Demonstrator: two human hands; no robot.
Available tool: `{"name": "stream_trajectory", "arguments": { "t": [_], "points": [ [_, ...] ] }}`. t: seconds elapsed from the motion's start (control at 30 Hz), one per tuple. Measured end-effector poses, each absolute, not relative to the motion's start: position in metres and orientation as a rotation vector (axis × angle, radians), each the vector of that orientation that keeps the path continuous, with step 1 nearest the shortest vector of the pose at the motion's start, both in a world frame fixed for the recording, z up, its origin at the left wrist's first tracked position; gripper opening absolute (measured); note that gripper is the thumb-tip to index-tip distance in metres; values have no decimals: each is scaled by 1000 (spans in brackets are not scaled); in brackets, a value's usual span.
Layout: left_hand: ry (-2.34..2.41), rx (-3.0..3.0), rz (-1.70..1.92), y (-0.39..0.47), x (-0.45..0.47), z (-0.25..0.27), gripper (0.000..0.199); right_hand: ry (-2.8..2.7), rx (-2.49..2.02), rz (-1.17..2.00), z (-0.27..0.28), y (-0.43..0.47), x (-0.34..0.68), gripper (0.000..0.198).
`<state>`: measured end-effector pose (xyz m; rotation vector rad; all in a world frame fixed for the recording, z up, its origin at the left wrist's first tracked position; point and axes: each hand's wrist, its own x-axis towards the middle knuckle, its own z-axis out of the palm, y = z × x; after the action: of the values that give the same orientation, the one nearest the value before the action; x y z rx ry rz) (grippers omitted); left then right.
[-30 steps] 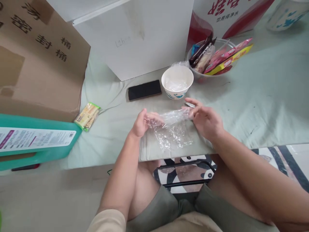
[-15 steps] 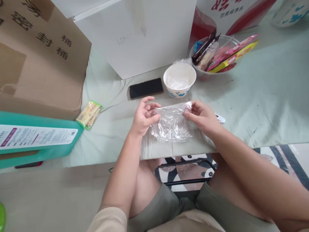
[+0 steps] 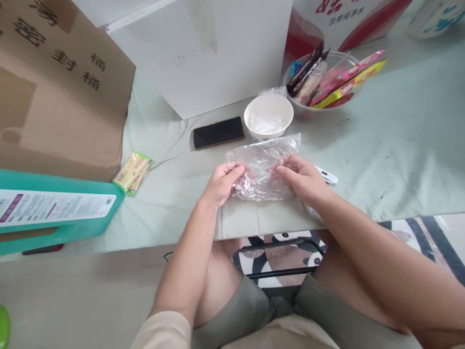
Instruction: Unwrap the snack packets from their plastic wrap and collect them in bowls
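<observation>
Plainly, clear plastic (image 3: 260, 186) between left hand (image 3: 221, 184) and right hand (image 3: 305, 180), each closed on it.

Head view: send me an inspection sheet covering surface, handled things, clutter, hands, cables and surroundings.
Surface: pale green cloth, wrinkled.
Handled things: clear plastic film, crumpled, held near the white bowl.
Clutter: black phone, snack packet, small white object, clear bowl of wrapped snacks.
Hands: left hand and right hand both grip the clear plastic film.
Cables: thin green loop below the cloth's edge; cannot tell whether it is a cable.
Surroundings: cardboard box, white box, red-and-white box, teal container.
</observation>
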<state>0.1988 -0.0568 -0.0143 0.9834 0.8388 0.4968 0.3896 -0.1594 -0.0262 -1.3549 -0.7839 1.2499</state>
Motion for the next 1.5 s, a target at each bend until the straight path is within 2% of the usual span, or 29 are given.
{"name": "stream_trajectory", "arguments": {
  "t": [0.27, 0.43, 0.53, 0.77, 0.9, 0.97, 1.03, 1.13, 1.17, 1.23, 1.3, 1.4, 1.43, 1.5],
  "points": [
    [974, 955, 728, -52, 200, -16, 37, -782, -1359, 1177, -28, -160, 392, 17],
    [885, 995, 399, -53, 196, -13, 52, -772, -1354, 1177, -29, -160, 392, 19],
    [910, 1017, 373, -54, 196, -10, 47, -759, -1352, 1155, -29, -159, 391, 24],
    [799, 871, 565, -45, 190, -5, 18, -826, -1211, 1160, -30, -161, 394, 8],
    [784, 949, 529, -39, 186, -8, 41, -1035, -1208, 1099, -30, -164, 400, 24],
    [830, 1029, 507, -40, 186, -10, 36, -1102, -1245, 1067, -29, -164, 400, 25],
    [856, 1117, 521, -43, 187, -13, 30, -1017, -1286, 1043, -28, -163, 396, 12],
    [813, 1186, 602, -45, 189, -18, 36, -771, -1227, 1093, -26, -160, 391, 50],
    [788, 1203, 632, -45, 190, -20, 38, -749, -1216, 1136, -26, -159, 389, 51],
    [780, 1277, 720, -45, 192, -23, 44, -828, -1276, 1209, -26, -158, 388, 34],
    [910, 1400, 976, -46, 195, -25, 43, -935, -1389, 1154, -25, -159, 387, 22],
    [1178, 1490, 1378, -57, 202, -21, 19, -987, -1433, 904, -20, -161, 382, 18],
    [1183, 1494, 1358, -64, 205, -20, 15, -1005, -1404, 845, -18, -163, 379, 17],
    [1030, 1459, 1108, -77, 212, -18, 26, -1069, -1311, 827, -16, -166, 372, 18]
  ]
}}
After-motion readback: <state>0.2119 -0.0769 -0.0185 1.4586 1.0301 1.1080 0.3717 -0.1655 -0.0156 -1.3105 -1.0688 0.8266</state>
